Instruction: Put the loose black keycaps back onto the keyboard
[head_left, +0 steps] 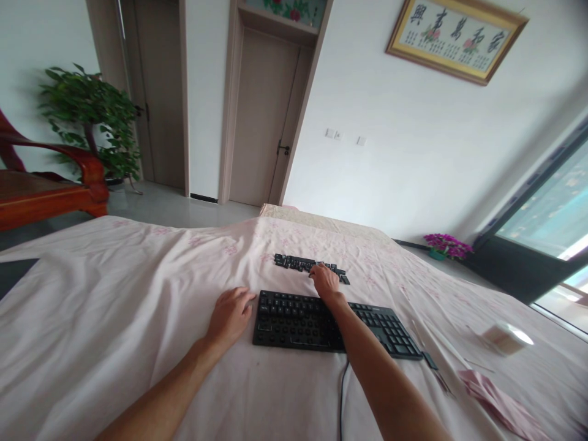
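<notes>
A black computer keyboard [294,340] lies on the pink flowered cloth, with its left half partly stripped of keycaps; the top rows and the right side still carry theirs. Beyond it, several loose black keycaps [294,262] lie in a rough band. My right hand [326,280] reaches across the keyboard to the right part of that band, fingers bent down and closed at the keycaps; what is between the fingertips is hidden. My left hand [233,311] rests on the cloth by the keyboard's upper left corner, fingers stretched out and holding nothing.
A cable [342,398] runs from the keyboard towards me. To the right lie a thin tool [444,383], a pink cloth [498,398] and a clear-lidded container [508,339]. A dark flat object [16,275] sits at the left edge.
</notes>
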Demonstrator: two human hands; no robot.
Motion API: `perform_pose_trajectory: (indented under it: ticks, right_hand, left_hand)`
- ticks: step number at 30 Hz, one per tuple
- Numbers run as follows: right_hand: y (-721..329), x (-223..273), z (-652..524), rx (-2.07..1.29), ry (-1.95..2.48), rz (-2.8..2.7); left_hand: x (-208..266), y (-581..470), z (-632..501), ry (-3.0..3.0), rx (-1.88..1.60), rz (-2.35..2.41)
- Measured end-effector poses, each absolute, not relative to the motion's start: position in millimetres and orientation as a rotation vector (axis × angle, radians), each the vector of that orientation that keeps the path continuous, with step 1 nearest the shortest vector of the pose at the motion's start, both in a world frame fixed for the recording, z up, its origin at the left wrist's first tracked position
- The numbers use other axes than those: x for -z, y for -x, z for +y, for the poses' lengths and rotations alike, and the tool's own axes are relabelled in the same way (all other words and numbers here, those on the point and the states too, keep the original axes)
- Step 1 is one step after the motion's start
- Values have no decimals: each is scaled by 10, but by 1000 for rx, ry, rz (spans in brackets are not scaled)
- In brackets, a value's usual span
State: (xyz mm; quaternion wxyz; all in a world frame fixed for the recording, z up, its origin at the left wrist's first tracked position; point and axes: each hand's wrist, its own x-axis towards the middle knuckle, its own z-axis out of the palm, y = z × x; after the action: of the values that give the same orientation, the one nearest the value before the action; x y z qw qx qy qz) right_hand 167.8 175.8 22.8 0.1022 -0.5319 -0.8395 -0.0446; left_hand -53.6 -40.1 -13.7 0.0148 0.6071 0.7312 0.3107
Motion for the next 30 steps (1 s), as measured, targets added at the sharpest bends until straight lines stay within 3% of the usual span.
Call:
perform_pose_trajectory:
  ticks: [11,30]
  right_hand:
    - [-1716,-335,1678,-103,1505,-2545]
    - [-1661,-430,1487,-86,1498,-2569]
  left_hand:
    - [116,523,-419,-1900,-952,2273]
    - [145,539,-401,-1929,-936,2279]
